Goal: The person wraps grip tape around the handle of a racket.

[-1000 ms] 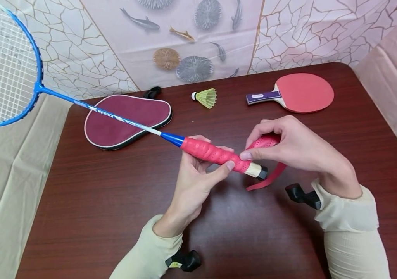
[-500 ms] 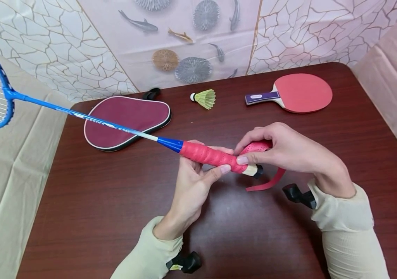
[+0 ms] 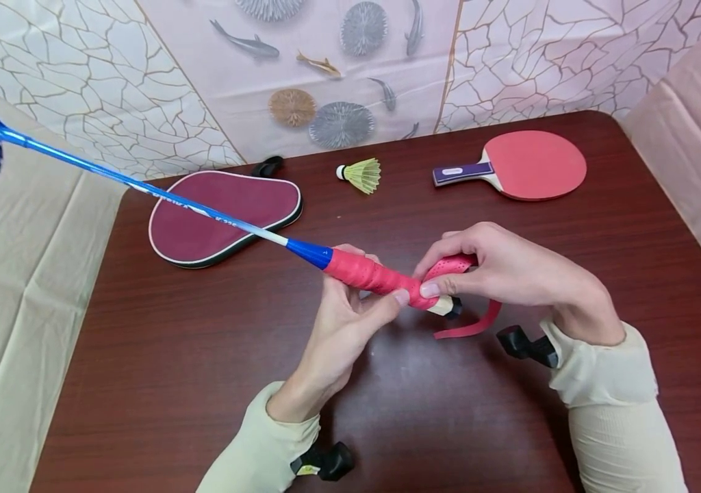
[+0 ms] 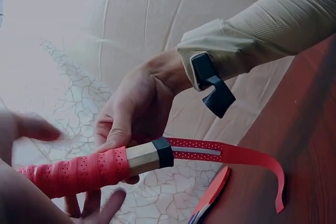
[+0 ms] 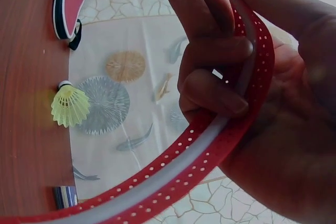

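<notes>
My left hand (image 3: 344,325) holds the handle of a blue badminton racket (image 3: 309,253), its thumb along the near side. Perforated red grip tape (image 3: 369,272) spirals around most of the handle. Bare pale wood (image 4: 143,159) and a black butt cap (image 4: 164,153) show at the end. My right hand (image 3: 511,270) pinches the tape close to the handle, thumb at the last turn. From it the loose tape (image 3: 476,326) curls down below the cap. In the right wrist view, the tape (image 5: 176,167) runs past curled fingers, a pale strip along its middle.
A maroon paddle case (image 3: 221,212) lies back left, under the racket shaft in this view. Behind the hands sit a yellow shuttlecock (image 3: 363,175) and a red table tennis paddle (image 3: 535,165). A patterned cloth (image 3: 350,75) hangs along the table's far edge.
The racket has turned about its shaft and its head has swung left, mostly out of the head view. Both hands have shifted slightly; the right hand, still pinching the tape, moved a little left and down.
</notes>
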Demonstrator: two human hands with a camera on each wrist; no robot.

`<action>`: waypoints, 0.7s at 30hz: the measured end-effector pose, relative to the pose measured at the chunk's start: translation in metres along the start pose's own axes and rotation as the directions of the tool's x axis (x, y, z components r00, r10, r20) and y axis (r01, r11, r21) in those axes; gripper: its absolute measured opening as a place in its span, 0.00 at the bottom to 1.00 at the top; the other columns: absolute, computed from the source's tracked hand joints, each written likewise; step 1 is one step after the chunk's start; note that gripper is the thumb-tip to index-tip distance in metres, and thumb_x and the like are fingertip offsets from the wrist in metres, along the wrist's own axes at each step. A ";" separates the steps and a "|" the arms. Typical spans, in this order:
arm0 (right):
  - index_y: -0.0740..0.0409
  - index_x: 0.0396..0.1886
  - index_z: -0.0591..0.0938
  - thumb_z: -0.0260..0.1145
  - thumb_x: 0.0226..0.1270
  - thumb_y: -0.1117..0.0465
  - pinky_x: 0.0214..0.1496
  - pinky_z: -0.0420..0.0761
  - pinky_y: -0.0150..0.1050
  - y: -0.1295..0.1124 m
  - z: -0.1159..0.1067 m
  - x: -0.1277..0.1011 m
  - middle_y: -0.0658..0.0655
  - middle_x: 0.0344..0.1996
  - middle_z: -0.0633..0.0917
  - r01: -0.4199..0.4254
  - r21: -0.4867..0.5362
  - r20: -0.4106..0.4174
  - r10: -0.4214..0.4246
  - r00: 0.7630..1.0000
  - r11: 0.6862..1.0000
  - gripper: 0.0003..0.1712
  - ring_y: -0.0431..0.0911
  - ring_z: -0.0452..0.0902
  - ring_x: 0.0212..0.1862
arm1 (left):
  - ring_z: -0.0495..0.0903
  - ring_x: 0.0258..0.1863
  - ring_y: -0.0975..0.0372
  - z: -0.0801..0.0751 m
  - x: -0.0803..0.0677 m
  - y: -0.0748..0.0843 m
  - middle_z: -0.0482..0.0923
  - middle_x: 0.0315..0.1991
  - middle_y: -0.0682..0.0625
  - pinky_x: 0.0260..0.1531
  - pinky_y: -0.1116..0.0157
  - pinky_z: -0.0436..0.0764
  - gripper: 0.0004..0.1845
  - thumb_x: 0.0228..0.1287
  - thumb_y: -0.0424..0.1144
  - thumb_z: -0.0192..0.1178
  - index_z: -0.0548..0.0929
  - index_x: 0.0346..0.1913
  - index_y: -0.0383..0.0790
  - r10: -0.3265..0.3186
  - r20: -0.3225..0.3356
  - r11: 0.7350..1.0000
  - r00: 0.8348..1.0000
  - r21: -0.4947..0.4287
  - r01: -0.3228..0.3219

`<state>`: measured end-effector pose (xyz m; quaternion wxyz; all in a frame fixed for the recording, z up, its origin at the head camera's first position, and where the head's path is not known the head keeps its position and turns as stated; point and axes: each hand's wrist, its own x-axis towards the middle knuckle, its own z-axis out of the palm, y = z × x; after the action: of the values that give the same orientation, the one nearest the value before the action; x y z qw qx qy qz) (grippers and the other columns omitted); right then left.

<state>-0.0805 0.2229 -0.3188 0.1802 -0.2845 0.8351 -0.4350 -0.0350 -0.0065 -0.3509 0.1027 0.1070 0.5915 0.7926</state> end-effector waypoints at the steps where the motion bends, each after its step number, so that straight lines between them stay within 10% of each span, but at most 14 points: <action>1: 0.42 0.41 0.86 0.75 0.59 0.53 0.33 0.80 0.36 0.000 0.001 0.001 0.44 0.30 0.86 -0.008 0.016 0.007 0.008 1.000 1.000 0.10 0.44 0.81 0.32 | 0.71 0.55 0.52 0.000 -0.001 0.001 0.68 0.52 0.42 0.53 0.56 0.76 0.28 0.60 0.28 0.63 0.60 0.58 0.41 0.000 -0.010 1.000 1.000 0.008 0.000; 21: 0.40 0.38 0.85 0.78 0.53 0.50 0.28 0.75 0.37 -0.009 -0.006 -0.010 0.48 0.24 0.81 -0.045 0.028 -0.114 0.048 0.992 0.999 0.13 0.47 0.76 0.25 | 0.79 0.51 0.38 0.006 0.001 -0.003 0.74 0.53 0.30 0.46 0.44 0.79 0.28 0.60 0.22 0.64 0.65 0.61 0.34 0.181 -0.153 0.934 0.971 -0.283 -0.219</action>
<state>-0.0732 0.2286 -0.3072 0.1456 -0.2372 0.8448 -0.4570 -0.0340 -0.0003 -0.3522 -0.0008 0.1003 0.4564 0.8841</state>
